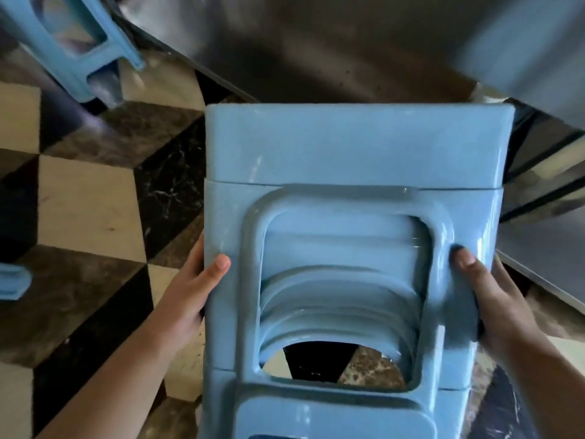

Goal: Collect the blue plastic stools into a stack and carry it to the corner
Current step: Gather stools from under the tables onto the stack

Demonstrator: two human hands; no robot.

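Observation:
A stack of blue plastic stools (354, 153) fills the middle of the view, nested one inside another and held off the floor. My left hand (193, 289) grips its left side, thumb on the near face. My right hand (493, 299) grips the right side, thumb next to the raised frame of the side opening. Through that opening I see several nested stool rims and the floor below. Another blue stool (79, 49) stands apart at the top left, only its legs showing.
The floor (88, 198) is tiled in a black, cream and brown cube pattern. A steel-fronted unit (316, 52) runs across the top and down the right side, close behind the stack. A small blue plastic piece (12, 282) pokes in at the left edge.

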